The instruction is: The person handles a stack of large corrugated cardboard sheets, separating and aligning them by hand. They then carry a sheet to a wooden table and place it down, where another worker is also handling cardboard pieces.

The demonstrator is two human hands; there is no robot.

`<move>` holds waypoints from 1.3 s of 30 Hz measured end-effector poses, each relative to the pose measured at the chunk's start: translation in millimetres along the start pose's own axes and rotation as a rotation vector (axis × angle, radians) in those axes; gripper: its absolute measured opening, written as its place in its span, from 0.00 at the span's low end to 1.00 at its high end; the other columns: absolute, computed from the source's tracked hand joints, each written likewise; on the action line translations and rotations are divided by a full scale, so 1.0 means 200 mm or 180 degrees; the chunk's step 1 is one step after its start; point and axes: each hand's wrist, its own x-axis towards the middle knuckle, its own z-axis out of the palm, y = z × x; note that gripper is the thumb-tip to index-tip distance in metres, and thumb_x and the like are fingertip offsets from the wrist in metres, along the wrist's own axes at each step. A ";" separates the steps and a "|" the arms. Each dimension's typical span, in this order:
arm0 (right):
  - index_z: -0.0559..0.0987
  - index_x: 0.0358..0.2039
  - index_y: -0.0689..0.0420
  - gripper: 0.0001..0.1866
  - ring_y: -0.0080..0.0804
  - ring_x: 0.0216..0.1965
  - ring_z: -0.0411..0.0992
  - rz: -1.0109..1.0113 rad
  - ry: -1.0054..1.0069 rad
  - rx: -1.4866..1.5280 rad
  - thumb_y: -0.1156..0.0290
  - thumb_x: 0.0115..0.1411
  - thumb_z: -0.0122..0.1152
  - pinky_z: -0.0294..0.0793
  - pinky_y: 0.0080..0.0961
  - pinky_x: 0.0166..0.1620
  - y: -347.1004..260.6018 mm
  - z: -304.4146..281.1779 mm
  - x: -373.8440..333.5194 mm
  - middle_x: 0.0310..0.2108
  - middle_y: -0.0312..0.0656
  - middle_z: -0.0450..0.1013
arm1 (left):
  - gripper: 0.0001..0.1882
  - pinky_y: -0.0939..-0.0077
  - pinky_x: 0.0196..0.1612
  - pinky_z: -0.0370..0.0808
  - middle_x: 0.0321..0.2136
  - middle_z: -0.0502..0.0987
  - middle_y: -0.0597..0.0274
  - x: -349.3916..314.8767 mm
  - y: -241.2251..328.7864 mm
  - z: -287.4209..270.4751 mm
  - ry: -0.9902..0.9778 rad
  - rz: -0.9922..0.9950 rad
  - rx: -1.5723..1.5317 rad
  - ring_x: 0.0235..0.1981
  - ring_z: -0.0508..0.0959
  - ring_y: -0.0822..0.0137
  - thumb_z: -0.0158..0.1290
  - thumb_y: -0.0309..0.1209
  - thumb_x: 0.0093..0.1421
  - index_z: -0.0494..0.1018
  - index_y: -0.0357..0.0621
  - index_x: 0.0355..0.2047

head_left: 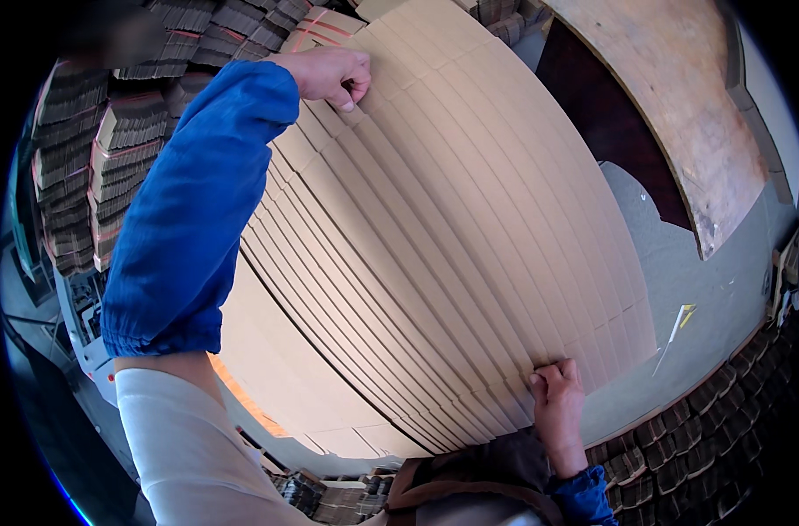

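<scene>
A fanned stack of flat, creased brown cardboard sheets (469, 210) spreads across the middle of the view, the sheets overlapping in steps. My left hand (336, 77), at the end of an arm in a blue sleeve cover, reaches to the far left edge of the stack. Its fingers are curled closed on the sheets there. Down at the near right edge, my right hand (559, 399) has its fingers closed on the sheets' border. How many sheets each hand grips cannot be made out.
Strapped bundles of cardboard pieces (132, 131) are piled at the far left. A worn wooden board (680, 96) with a dark panel (596, 110) stands at the far right. More stacked cardboard (697, 438) lines the lower right. A yellow-and-white object (680, 323) lies on the grey floor (706, 289).
</scene>
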 end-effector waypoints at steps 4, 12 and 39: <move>0.77 0.31 0.57 0.04 0.49 0.39 0.70 -0.0024 0.0016 -0.0150 0.74 0.55 0.63 0.72 0.42 0.40 -0.01 -0.01 0.00 0.34 0.46 0.69 | 0.08 0.69 0.42 0.70 0.34 0.66 0.63 0.03 0.00 0.00 0.0071 -0.0087 -0.0014 0.39 0.71 0.62 0.60 0.24 0.51 0.70 0.42 0.26; 0.77 0.30 0.57 0.05 0.47 0.39 0.70 -0.0030 0.0133 -0.0215 0.72 0.56 0.65 0.73 0.41 0.39 0.00 0.00 0.01 0.34 0.45 0.69 | 0.08 0.70 0.43 0.68 0.33 0.66 0.62 0.04 -0.07 0.06 0.0263 0.0482 -0.0031 0.37 0.69 0.62 0.56 0.24 0.50 0.66 0.41 0.26; 0.78 0.29 0.57 0.04 0.48 0.39 0.69 -0.0044 0.0056 0.0058 0.74 0.53 0.64 0.72 0.42 0.40 0.00 -0.04 0.02 0.33 0.46 0.68 | 0.13 0.70 0.42 0.68 0.29 0.72 0.65 -0.04 -0.13 -0.01 0.0466 -0.0422 -0.0368 0.37 0.71 0.65 0.67 0.31 0.49 0.72 0.41 0.26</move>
